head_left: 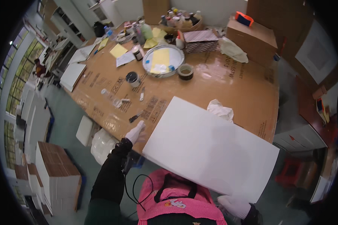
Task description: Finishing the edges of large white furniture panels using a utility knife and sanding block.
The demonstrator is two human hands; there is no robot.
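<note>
A large white board (210, 146) lies tilted over the near edge of the cardboard-covered table (229, 80). My left hand (136, 133), in a white glove, rests at the board's left edge on the table, fingers closed against it. At the lower right, my right hand (234, 206), also gloved, grips the board's near corner from below. A crumpled white cloth (220, 110) lies just beyond the board's far edge.
On the table sit a round white tray (175, 50) with a yellow sheet, a tape roll (185, 71), a small jar (132, 78), a clear bottle (110, 97), paint bottles and cardboard boxes (251, 39). Stacked boxes (56, 176) stand on the floor to the left.
</note>
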